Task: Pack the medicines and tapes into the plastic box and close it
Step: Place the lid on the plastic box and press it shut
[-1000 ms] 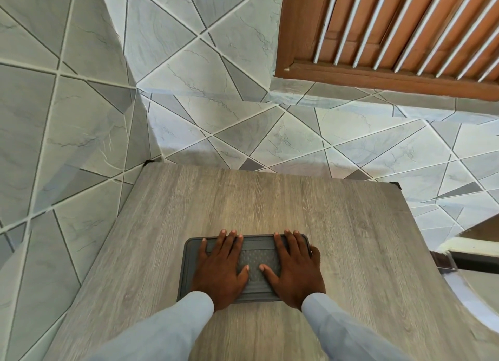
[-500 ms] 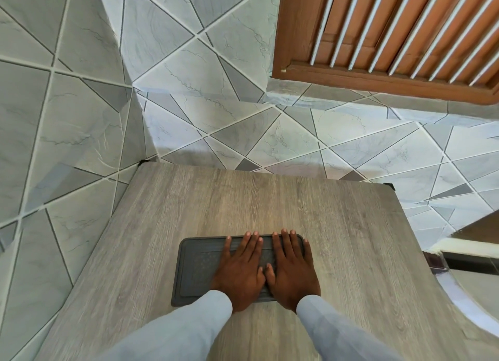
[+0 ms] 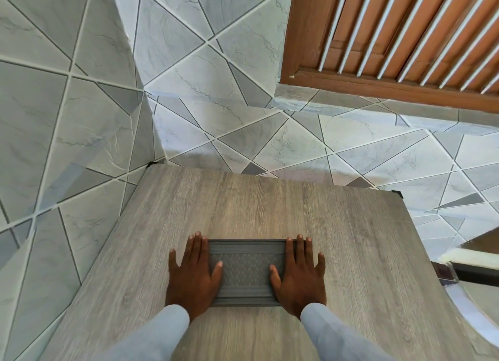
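Observation:
A grey plastic box (image 3: 247, 271) lies on the wooden table (image 3: 270, 206) with its textured lid down. My left hand (image 3: 193, 275) lies flat over the box's left end, fingers straight and pointing away from me. On the right end my right hand (image 3: 299, 275) rests the same way, palm down with fingers spread. Both thumbs point inward onto the lid. No medicines or tapes show; the lid hides the inside.
Grey marbled tiles cover the wall (image 3: 67, 117) on the left and behind the table. A brown wooden louvred shutter (image 3: 391, 36) sits at the upper right. The table's right edge drops off beside a curved white fixture (image 3: 475, 301).
Both hands have slid apart from the middle of the lid to its two ends. The view has shifted slightly.

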Tool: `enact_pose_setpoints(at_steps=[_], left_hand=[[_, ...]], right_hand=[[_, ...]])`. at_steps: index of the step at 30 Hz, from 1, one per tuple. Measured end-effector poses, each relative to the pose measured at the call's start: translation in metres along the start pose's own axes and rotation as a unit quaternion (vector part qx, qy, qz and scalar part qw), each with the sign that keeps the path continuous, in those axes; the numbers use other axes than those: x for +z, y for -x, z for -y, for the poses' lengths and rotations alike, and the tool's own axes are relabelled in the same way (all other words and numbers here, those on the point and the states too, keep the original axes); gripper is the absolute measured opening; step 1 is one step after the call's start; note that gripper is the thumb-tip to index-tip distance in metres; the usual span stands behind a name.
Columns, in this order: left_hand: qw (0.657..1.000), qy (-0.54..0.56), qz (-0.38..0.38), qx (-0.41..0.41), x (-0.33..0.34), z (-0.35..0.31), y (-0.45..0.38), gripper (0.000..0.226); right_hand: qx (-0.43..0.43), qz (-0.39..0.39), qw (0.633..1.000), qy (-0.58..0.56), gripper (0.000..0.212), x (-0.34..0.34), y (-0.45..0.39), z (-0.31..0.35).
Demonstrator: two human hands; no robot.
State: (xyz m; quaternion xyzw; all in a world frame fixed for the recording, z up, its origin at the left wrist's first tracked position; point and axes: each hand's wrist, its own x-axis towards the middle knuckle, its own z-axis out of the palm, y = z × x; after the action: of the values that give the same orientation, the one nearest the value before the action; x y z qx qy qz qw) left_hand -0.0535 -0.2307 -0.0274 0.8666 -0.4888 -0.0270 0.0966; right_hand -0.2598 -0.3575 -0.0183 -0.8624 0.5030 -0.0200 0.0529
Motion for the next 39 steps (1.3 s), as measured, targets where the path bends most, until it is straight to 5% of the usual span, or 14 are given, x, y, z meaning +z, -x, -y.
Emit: enact_pose_setpoints(at_steps=[20, 39], left_hand=[[0.996, 0.036, 0.084, 0.013, -0.008, 0.025, -0.004, 0.081], [0.994, 0.048, 0.079, 0.052, -0.006, 0.032, -0.011, 0.078]], right_hand=[[0.035, 0.037, 0.997, -0.059, 0.087, -0.007, 0.005, -0.006], [0.103, 0.011, 0.992, -0.079, 0.084, -0.002, 0.023, 0.008]])
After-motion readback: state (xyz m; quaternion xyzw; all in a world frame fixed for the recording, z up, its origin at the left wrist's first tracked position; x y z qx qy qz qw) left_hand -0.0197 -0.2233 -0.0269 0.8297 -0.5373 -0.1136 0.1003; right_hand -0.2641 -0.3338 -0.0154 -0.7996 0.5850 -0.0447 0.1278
